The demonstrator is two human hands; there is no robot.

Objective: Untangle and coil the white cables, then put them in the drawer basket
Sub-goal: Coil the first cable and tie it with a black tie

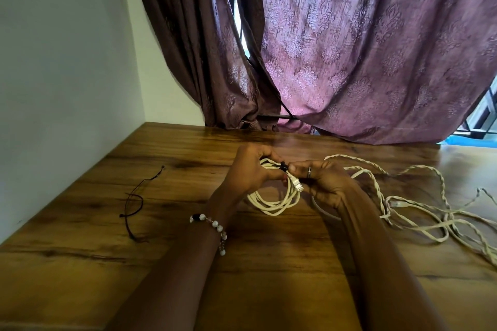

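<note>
The left hand (251,169) grips the top of a coiled white cable (274,200), its fingers curled round the gathered loops. The right hand (324,183), a ring on one finger, pinches the same bundle from the other side, just beside a small black tie (283,167) wrapped at the top of the coil. The coil's lower loops hang down to the wooden table (188,263), and a clear plug (298,186) on the cable's end points down between the two hands. To the right of the hands, a tangle of white cables (419,209) lies spread on the table, some strands twisted round each other, with another plug among them. A thin black cord (134,201) lies well apart on the left. The left wrist wears a beaded bracelet (215,226). Purple patterned curtains (349,48) hang behind the table.
</note>
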